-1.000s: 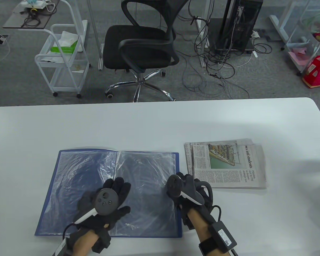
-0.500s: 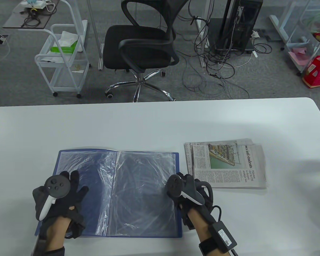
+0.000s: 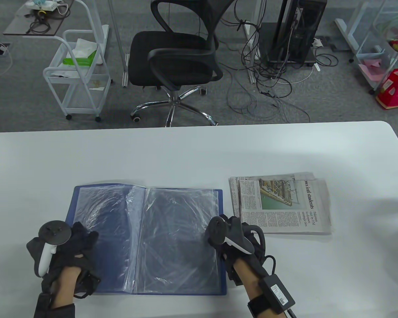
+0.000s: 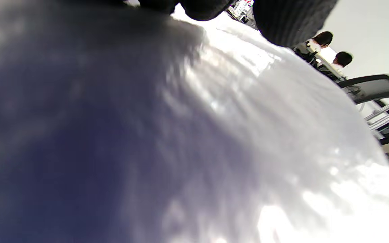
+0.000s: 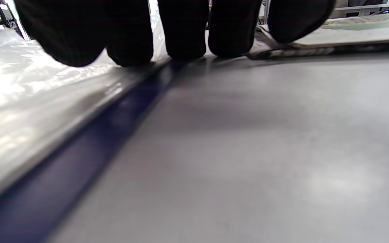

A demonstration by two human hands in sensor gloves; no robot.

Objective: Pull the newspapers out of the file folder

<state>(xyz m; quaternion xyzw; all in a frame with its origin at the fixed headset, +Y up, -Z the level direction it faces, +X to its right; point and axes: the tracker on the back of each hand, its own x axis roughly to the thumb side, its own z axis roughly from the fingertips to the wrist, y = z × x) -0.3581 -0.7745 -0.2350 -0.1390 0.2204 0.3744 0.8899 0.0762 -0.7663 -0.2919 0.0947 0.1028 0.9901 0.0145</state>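
Right hand (image 3: 233,237) pressing folder (image 3: 172,238) edge flat, fingers together, steadying it; left hand (image 3: 64,246) on far side, grip unclear; newspapers (image 3: 280,203) beside folder.

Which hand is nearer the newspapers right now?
Right. The right hand rests at the folder's right edge, just left of the newspapers; the left hand is at the folder's far left edge.

Open file folder (image 3: 172,232) on the table (image 3: 192,152), newspapers (image 3: 280,203) just right, seemingly apart.
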